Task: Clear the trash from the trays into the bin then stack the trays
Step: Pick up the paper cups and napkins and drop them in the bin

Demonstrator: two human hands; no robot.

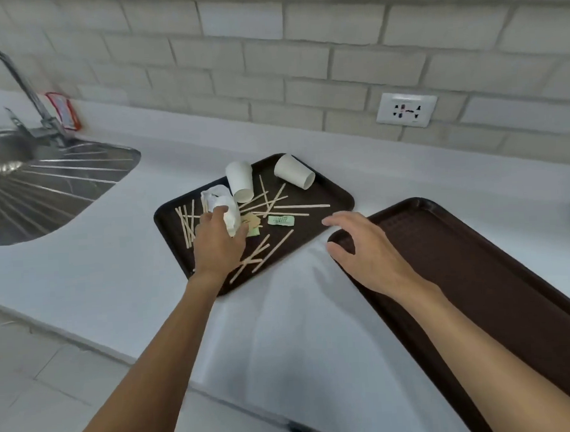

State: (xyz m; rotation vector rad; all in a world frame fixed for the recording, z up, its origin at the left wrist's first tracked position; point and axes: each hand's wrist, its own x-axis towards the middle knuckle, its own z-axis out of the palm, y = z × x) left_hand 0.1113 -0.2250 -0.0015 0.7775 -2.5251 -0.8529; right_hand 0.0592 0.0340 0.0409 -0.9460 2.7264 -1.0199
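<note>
1. A brown littered tray [328, 193] sits on the white worktop [114, 257] in the middle of the view, turned at a slant.
2. The left grip [217, 241], a bare hand, is over the tray's 9 o'clock half with its fingers curled round a crumpled paper [225, 207], which it holds just above the tray floor.
3. Two white paper cups lie on their sides along the tray's 12 o'clock edge: the left cup [240, 181] with its mouth toward 6 o'clock, and the right cup [294, 171] with its mouth toward 4 o'clock.
4. Wooden stirrers [301, 206] are scattered across the tray floor, some crossing each other, some under the left wrist.
5. A green sachet [280, 220] lies near the tray's centre, just beside the held paper at its 3 o'clock.
6. An empty tray [478, 271] lies at the littered tray's 4 o'clock, close to it but apart.
7. The right grip [361, 248] is spread and relaxed over the empty tray's 10 o'clock corner, holding nothing. Whether it touches the rim cannot be told.
8. A steel sink [44, 188] with a tap [15, 74] is at 9 o'clock, and a wall socket [406, 109] at 1 o'clock.
</note>
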